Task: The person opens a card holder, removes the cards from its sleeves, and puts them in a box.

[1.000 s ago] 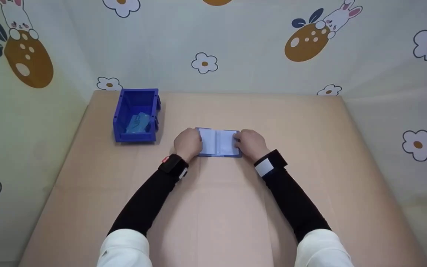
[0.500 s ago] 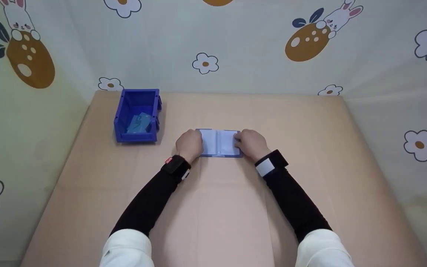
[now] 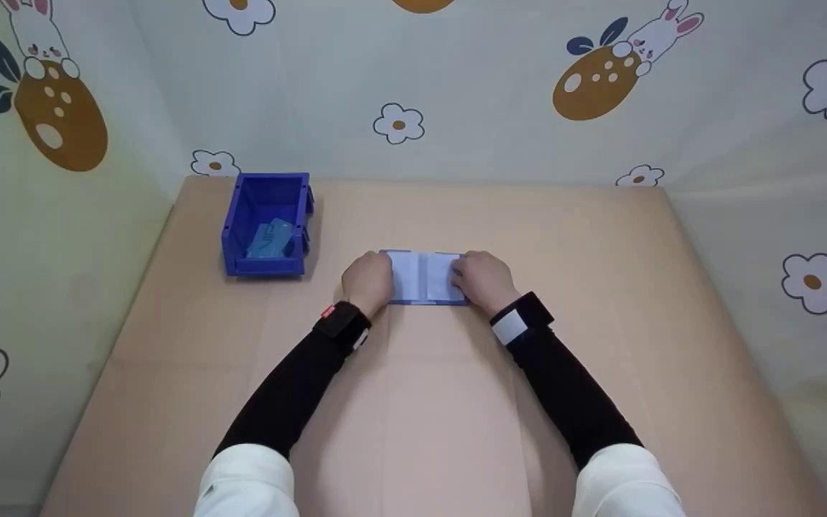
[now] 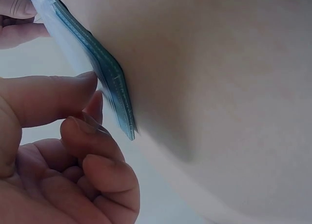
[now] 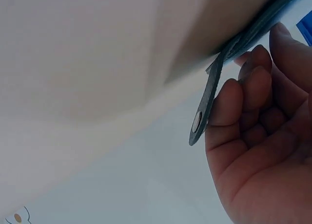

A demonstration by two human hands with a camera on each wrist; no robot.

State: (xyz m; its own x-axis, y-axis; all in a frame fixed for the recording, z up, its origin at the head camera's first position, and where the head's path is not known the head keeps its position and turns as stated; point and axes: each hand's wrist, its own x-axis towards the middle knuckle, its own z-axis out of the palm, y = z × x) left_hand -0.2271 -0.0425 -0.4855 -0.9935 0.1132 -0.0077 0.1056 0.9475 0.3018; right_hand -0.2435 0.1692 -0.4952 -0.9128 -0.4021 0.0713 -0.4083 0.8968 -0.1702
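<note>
An open card holder (image 3: 424,278) with a blue cover and whitish clear sleeves lies face up over the table between both hands. My left hand (image 3: 369,278) holds its left edge; in the left wrist view the thumb (image 4: 58,95) presses the sleeve side, with the other fingers curled below. On the opposite edge, my right hand (image 3: 487,280) grips with thumb and curled fingers. A strap (image 5: 207,101) with a round metal snap sticks out from the cover beside the right fingers. The cover's underside is hidden from the head view.
A blue plastic bin (image 3: 266,267) stands at the back left of the table (image 3: 564,237). Inside it lies a light-blue card (image 3: 270,237) marked VIP. Patterned cloth walls (image 3: 471,108) rise behind the table and along both sides.
Both hands keep hold of the open card holder in nearly the same place. My right wrist has shifted very slightly to the left.
</note>
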